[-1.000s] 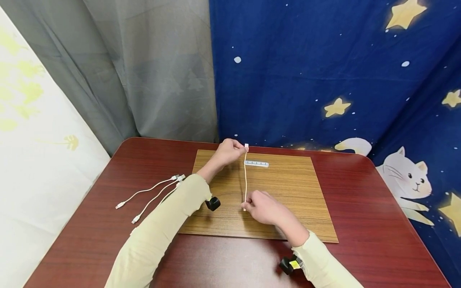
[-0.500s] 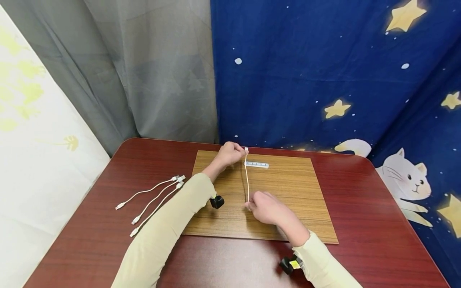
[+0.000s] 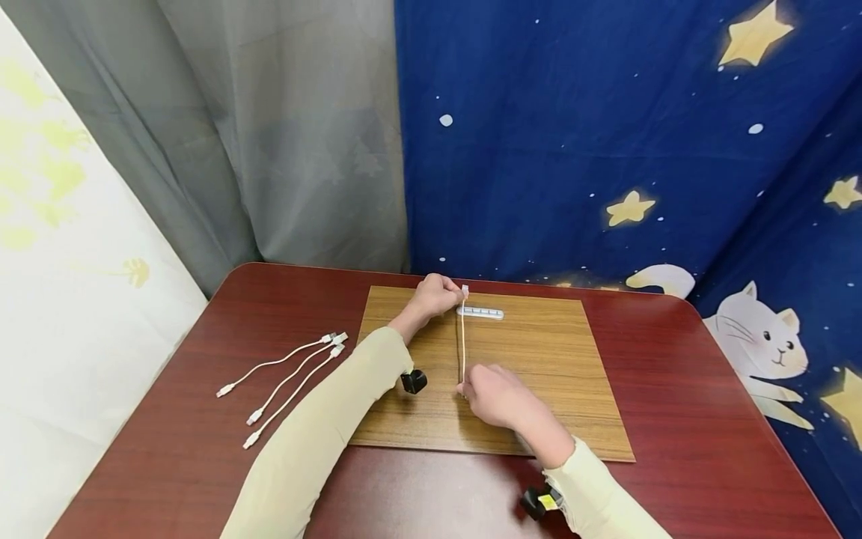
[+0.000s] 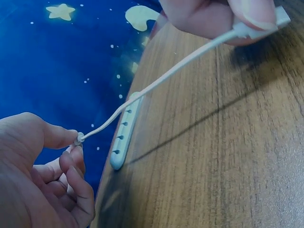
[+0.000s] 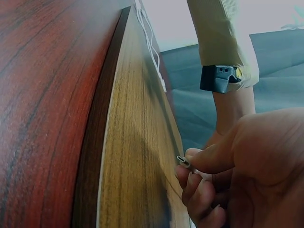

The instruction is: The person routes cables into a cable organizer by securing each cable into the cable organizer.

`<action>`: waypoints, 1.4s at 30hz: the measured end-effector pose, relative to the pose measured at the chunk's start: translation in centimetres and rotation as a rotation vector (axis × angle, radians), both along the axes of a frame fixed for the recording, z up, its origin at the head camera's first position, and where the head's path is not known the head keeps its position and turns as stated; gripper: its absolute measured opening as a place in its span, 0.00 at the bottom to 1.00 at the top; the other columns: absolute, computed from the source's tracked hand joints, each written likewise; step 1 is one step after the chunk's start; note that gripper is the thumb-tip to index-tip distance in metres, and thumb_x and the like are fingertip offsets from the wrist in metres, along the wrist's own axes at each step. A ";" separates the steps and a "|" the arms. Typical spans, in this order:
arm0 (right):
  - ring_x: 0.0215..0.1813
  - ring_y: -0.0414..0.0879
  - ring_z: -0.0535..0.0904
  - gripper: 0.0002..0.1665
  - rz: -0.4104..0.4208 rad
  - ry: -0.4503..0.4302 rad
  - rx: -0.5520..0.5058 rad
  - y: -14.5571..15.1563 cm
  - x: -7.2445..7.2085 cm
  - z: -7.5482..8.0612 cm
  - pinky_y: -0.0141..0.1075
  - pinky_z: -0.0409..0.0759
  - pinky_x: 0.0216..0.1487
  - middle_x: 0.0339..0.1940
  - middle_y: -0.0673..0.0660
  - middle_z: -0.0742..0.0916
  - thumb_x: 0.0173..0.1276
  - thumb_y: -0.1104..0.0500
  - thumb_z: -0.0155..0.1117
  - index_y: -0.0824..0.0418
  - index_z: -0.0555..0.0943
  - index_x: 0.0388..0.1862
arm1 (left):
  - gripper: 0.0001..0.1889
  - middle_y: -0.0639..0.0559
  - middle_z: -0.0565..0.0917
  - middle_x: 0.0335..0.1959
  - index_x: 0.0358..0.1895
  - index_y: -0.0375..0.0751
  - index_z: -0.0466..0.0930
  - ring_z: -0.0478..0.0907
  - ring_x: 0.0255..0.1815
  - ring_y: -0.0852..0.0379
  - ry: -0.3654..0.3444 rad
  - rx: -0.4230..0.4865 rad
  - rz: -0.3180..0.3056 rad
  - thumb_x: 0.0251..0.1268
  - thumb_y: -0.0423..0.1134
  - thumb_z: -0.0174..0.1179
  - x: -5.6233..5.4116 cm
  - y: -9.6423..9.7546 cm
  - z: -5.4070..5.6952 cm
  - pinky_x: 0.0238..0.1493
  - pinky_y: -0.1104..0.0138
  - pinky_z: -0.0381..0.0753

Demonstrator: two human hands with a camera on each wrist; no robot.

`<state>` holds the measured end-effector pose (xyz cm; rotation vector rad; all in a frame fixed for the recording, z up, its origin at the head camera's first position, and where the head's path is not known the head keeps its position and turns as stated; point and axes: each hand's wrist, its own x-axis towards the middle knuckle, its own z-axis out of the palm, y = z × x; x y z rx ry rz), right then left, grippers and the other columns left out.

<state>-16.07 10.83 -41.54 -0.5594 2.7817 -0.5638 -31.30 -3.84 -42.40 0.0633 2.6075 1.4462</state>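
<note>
Two hands are holding one white cable [image 3: 463,340] between them, above a wood-grain board [image 3: 545,367] that is lying on a reddish-brown table [image 3: 700,412]. At the far end of the cable, the left hand [image 3: 439,294] is pinching a connector between thumb and fingers near the board's far edge. At the near end, the right hand [image 3: 494,395] is gripping the other connector, and its metal tip is poking out past the thumb in the right wrist view. Between them the cable is running nearly straight, bending slightly in the left wrist view, and it is casting a shadow on the board. Below it a pale slotted strip [image 3: 481,313] is resting on the board, with the cable passing over its left end in the head view. Three more white cables [image 3: 296,371] are lying on the table, left of the board.
</note>
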 end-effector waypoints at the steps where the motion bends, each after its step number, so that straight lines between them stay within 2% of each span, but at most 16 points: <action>1: 0.20 0.44 0.68 0.18 0.000 -0.003 0.003 0.0 0.0 0.0 0.40 0.69 0.23 0.18 0.49 0.76 0.77 0.56 0.62 0.55 0.76 0.24 | 0.10 0.50 0.82 0.34 0.32 0.40 0.88 0.71 0.26 0.55 0.002 -0.008 0.002 0.67 0.44 0.67 -0.1 0.1 -0.2 0.26 0.66 0.69; 6: 0.21 0.44 0.68 0.13 -0.003 -0.011 0.012 0.0 0.0 0.1 0.39 0.70 0.24 0.24 0.47 0.81 0.76 0.58 0.62 0.56 0.80 0.28 | 0.11 0.51 0.82 0.33 0.31 0.41 0.88 0.74 0.32 0.54 0.028 -0.043 0.002 0.66 0.45 0.68 -0.1 0.3 -0.6 0.31 0.66 0.70; 10: 0.21 0.44 0.69 0.11 -0.012 -0.015 0.020 0.0 -0.1 0.3 0.39 0.70 0.24 0.25 0.47 0.81 0.76 0.57 0.62 0.56 0.81 0.31 | 0.11 0.51 0.84 0.36 0.31 0.42 0.88 0.76 0.40 0.52 0.054 -0.063 0.003 0.66 0.45 0.68 -0.1 0.3 -0.7 0.40 0.65 0.73; 13: 0.21 0.44 0.69 0.10 -0.017 -0.012 0.026 0.0 -0.2 0.4 0.39 0.70 0.24 0.25 0.47 0.82 0.76 0.57 0.63 0.56 0.82 0.32 | 0.11 0.51 0.84 0.37 0.31 0.42 0.88 0.77 0.42 0.51 0.057 -0.080 0.011 0.65 0.45 0.68 -0.2 0.3 -0.9 0.44 0.64 0.74; 18: 0.22 0.44 0.70 0.10 -0.030 -0.016 0.055 0.1 -0.3 0.5 0.39 0.70 0.24 0.22 0.48 0.80 0.76 0.56 0.63 0.56 0.83 0.32 | 0.10 0.51 0.85 0.36 0.31 0.42 0.88 0.78 0.42 0.52 0.059 -0.097 0.005 0.65 0.45 0.68 -0.4 0.4 -1.1 0.46 0.64 0.75; 26: 0.22 0.45 0.70 0.16 -0.054 -0.024 0.114 0.1 -0.6 0.5 0.40 0.70 0.24 0.19 0.51 0.77 0.77 0.54 0.62 0.54 0.79 0.26 | 0.10 0.51 0.85 0.36 0.31 0.41 0.87 0.77 0.42 0.50 0.058 -0.110 0.003 0.65 0.45 0.67 -0.3 0.5 -1.0 0.47 0.63 0.75; 38: 0.23 0.46 0.72 0.15 -0.062 -0.016 0.123 0.2 -0.8 0.4 0.41 0.72 0.25 0.21 0.50 0.78 0.76 0.53 0.63 0.53 0.81 0.27 | 0.10 0.53 0.85 0.36 0.30 0.45 0.86 0.78 0.41 0.53 0.063 -0.230 -0.002 0.65 0.47 0.67 -0.7 0.6 -1.5 0.48 0.63 0.76; 42: 0.23 0.46 0.72 0.17 -0.071 -0.017 0.129 0.2 -1.0 0.4 0.42 0.72 0.26 0.20 0.51 0.78 0.76 0.53 0.63 0.53 0.79 0.24 | 0.11 0.54 0.85 0.36 0.30 0.47 0.86 0.79 0.42 0.53 0.065 -0.257 0.006 0.66 0.48 0.67 -0.7 0.7 -1.4 0.49 0.61 0.76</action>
